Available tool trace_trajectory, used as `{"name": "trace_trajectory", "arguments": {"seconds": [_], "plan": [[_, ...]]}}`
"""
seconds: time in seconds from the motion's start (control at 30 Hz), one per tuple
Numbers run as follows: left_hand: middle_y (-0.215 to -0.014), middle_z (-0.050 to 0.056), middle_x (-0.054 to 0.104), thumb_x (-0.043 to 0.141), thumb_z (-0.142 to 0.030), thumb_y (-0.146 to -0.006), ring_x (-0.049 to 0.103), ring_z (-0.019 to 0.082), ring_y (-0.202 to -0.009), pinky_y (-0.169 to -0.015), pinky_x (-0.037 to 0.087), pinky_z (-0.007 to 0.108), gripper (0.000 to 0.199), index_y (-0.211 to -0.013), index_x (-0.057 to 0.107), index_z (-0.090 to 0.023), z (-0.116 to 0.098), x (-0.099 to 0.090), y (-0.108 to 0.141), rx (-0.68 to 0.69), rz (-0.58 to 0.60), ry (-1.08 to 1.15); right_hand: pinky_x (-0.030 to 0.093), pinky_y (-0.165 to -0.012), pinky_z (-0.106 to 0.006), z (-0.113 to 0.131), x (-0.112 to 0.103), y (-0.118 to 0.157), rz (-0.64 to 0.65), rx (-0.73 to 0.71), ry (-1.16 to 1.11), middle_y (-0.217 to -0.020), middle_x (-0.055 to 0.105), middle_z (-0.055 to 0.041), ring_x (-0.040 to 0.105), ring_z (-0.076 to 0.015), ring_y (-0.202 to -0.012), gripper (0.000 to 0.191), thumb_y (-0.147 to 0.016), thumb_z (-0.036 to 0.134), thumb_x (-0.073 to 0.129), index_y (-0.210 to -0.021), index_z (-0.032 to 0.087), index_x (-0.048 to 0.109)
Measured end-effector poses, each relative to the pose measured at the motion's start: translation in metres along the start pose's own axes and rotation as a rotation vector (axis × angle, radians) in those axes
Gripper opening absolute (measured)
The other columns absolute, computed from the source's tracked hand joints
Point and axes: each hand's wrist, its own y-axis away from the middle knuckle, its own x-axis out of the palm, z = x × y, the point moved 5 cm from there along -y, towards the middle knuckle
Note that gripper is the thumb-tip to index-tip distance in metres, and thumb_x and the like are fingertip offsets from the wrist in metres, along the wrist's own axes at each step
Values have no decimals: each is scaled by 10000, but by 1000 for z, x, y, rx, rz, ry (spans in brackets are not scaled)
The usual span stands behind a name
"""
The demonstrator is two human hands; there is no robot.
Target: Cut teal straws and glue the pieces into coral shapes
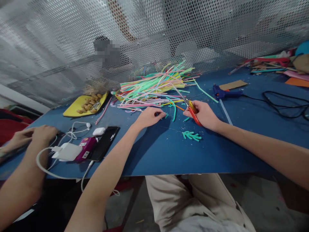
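My right hand [205, 114] is closed around scissors [195, 116] with red and yellow handles. Their metal blades point up and left toward the pile of pipe cleaners [154, 82]. My left hand [150, 117] is pinched, with a short green pipe cleaner piece [166, 115] at its fingertips. Something dark shows between the fingers, too small to make out. Between my hands lies a curved green pipe cleaner [174, 111]. Nearer to me, a leaf-like sprig of green pipe cleaner [191, 135] with a thin wire stem rests on the blue table [149, 151].
A blue glue gun [227, 92] with a black cord lies right, near cardboard [233, 85]. To the left are a phone [105, 143], a purple box [86, 148], a white charger [67, 152] and a yellow tray [72, 108] of nuts. Another person's hands [36, 133] rest far left. Perforated metal mesh [149, 42] stands behind.
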Motion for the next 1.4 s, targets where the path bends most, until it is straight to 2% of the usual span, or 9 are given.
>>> {"name": "trace_trajectory", "arguments": {"seconds": [0.17, 0.47, 0.57, 0.7, 0.8, 0.87, 1.07, 1.23, 1.4], "plan": [[-798, 31, 753, 483, -399, -998, 661, 175, -695, -665, 436, 287, 362, -887, 774, -214, -1, -3, 0, -9, -27, 12, 482, -764, -362, 4, -7, -4, 104, -85, 453, -959, 765, -28, 689, -251, -855, 125, -780, 299, 725, -882, 244, 678], [-867, 23, 737, 631, -432, -910, 642, 162, -735, -672, 425, 271, 239, -902, 747, -223, 10, -7, 4, 95, 133, -41, 526, -853, -364, -2, -7, -12, 380, -155, 387, -1097, 773, -65, 725, -272, -966, 249, -765, 204, 691, -1011, 236, 681], [-910, 46, 743, 613, -360, -933, 660, 196, -793, -704, 438, 286, 182, -909, 731, -223, 15, -9, 4, 24, 96, -156, 530, -843, -367, -2, -8, -12, 371, -141, 398, -1070, 774, -66, 727, -273, -952, 222, -777, 210, 683, -997, 237, 674], [-1190, 90, 723, 610, -163, -894, 671, 256, -1018, -807, 475, 330, 255, -1124, 700, -225, 9, -24, 8, -88, -200, -286, 534, -829, -365, -2, -7, -10, 361, -135, 380, -1062, 766, -71, 717, -272, -935, 208, -779, 206, 680, -984, 232, 656], [-1140, 70, 742, 604, -251, -947, 674, 249, -1009, -866, 482, 348, 212, -1129, 710, -229, -10, -25, 10, -40, -296, -212, 537, -807, -361, -3, -7, -11, 337, -148, 337, -1014, 759, -66, 703, -266, -911, 183, -779, 231, 696, -948, 233, 625], [-1048, 60, 757, 566, -327, -990, 677, 230, -937, -874, 482, 347, 204, -1016, 737, -218, -29, -18, 10, 13, -294, -151, 538, -789, -367, -3, -8, -11, 308, -146, 298, -987, 754, -68, 695, -266, -891, 192, -783, 262, 714, -926, 236, 588], [-1088, 66, 764, 625, -549, -955, 691, 247, -1021, -906, 480, 356, 394, -1169, 723, -233, -81, 21, 8, 207, -173, -50, 517, -756, -343, 14, -4, -3, 263, -208, 224, -950, 734, -49, 681, -245, -853, 179, -790, 249, 693, -902, 235, 554], [-967, 51, 771, 605, -437, -990, 686, 231, -938, -830, 464, 344, 252, -1003, 751, -231, -78, 32, 2, 194, -169, -83, 509, -786, -338, 21, 1, 4, 234, -221, 163, -971, 728, -41, 654, -219, -833, 217, -786, 278, 712, -919, 233, 547], [-941, 49, 750, 584, -477, -985, 667, 225, -905, -794, 460, 337, 289, -977, 731, -228, -66, 23, 1, 3, -212, -178, 513, -820, -349, 16, 0, 2, 146, -228, 52, -991, 695, -35, 627, -190, -813, 287, -799, 327, 754, -946, 241, 523]]}}
